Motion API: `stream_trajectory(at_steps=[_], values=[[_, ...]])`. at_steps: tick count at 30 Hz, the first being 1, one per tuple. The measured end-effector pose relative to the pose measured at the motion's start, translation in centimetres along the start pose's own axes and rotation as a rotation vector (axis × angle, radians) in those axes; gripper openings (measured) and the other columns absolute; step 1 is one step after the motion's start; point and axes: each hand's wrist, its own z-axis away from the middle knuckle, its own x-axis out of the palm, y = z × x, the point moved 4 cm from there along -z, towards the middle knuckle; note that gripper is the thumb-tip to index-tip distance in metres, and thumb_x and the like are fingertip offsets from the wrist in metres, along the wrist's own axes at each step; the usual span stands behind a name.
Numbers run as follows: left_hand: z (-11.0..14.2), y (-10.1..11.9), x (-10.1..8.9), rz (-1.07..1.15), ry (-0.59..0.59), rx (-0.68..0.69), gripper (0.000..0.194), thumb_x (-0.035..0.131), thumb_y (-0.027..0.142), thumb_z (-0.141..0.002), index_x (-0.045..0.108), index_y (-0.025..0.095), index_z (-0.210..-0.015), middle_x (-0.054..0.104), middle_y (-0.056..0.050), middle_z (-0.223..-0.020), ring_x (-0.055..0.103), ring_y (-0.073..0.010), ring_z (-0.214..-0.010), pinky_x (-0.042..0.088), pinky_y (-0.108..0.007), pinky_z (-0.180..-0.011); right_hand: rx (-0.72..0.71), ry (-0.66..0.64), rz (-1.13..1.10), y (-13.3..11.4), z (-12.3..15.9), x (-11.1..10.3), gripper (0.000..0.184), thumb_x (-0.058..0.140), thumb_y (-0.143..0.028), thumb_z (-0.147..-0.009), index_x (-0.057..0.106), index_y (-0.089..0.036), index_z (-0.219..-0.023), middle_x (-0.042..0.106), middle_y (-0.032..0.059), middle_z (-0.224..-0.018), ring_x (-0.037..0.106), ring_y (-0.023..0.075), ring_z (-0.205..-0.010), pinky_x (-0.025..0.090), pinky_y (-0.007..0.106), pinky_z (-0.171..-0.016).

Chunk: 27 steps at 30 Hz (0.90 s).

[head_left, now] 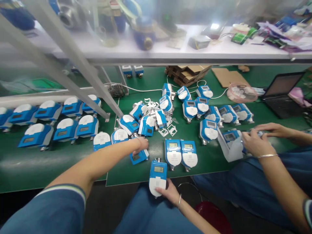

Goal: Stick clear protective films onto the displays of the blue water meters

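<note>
My right hand [171,193] holds a blue and white water meter [158,174] at the table's front edge, over my lap. Its thumb lies on the white lid, and the lit display faces up. My left hand [140,145] is closed over another water meter [139,158] on the green table, covering its upper part; most of those fingers are hidden. Two upright-facing meters with lit displays, a left one [173,152] and a right one [189,154], lie side by side to the right. Behind my left hand is a cluster of meters [147,126] with loose white cut-out frames [172,130].
At right, a co-worker's hands [259,141] handle a small part near a meter and white wrap [230,149]. Several meters stand in rows at left [64,129]. A slanted metal post [80,61] and a shelf edge [195,61] cross above. A laptop [284,94] sits back right.
</note>
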Motion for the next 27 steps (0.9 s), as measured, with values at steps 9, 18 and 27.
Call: stream_trajectory(at_steps=[9,18,27], values=[[14.4,0.5,-2.8,0.358,0.329,-0.12,0.082,0.092,0.039,-0.029,0.067,0.023,-0.105,0.064,-0.009,-0.116,0.046,-0.0386,-0.124,0.028,-0.046,-0.111,-0.003,-0.046,-0.171,-0.6,-0.2,1.4,0.073,0.084,-0.057,-0.047,0.06,-0.023,-0.107,0.075,0.0078,-0.097,0.069,0.0355,-0.094,0.057,0.048,-0.076],[15.9,-6.2,8.9,1.065,0.605,-0.502,0.032,0.059,0.04,-0.088,0.06,0.012,-0.105,0.067,-0.007,-0.098,0.066,-0.0173,-0.081,0.055,-0.037,-0.075,-0.086,0.043,-0.217,-3.2,-3.6,3.7,0.028,0.062,-0.029,-0.09,0.059,-0.015,-0.115,0.065,0.0068,-0.111,0.065,0.0202,-0.095,0.054,0.042,-0.083],[10.5,-7.2,11.2,1.392,0.57,-0.555,0.029,0.059,0.032,-0.09,0.058,0.014,-0.113,0.063,-0.008,-0.111,0.064,-0.0187,-0.092,0.055,-0.038,-0.078,-0.244,0.175,-0.175,-4.1,-3.3,3.1,0.024,0.063,-0.028,-0.089,0.061,-0.015,-0.11,0.065,0.0067,-0.112,0.063,0.0212,-0.1,0.052,0.044,-0.088]])
